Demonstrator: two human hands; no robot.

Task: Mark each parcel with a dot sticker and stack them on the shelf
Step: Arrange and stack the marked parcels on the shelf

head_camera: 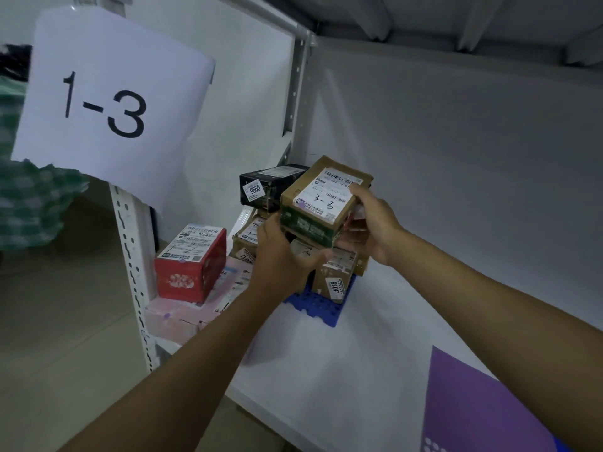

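Both hands on a brown parcel at the top of the shelf stack.

We've got the brown cardboard parcel point(321, 203) clamped between our left hand point(282, 256) on its near-left bottom edge and our right hand point(372, 223) wrapped round its right end, fingers closed on it. It sits tilted, label up, handwritten "3-2" on the label, above a pile of brown parcels point(332, 272) resting on a blue crate point(321, 306) on the white shelf point(375, 353). Black box point(264, 187) tagged 9665 just behind-left. Red box point(192, 259) on a pink parcel point(182, 316) further left. Paper sign point(107, 102) reads "1-3". Can't tell where any dot sticker sits on our parcel.
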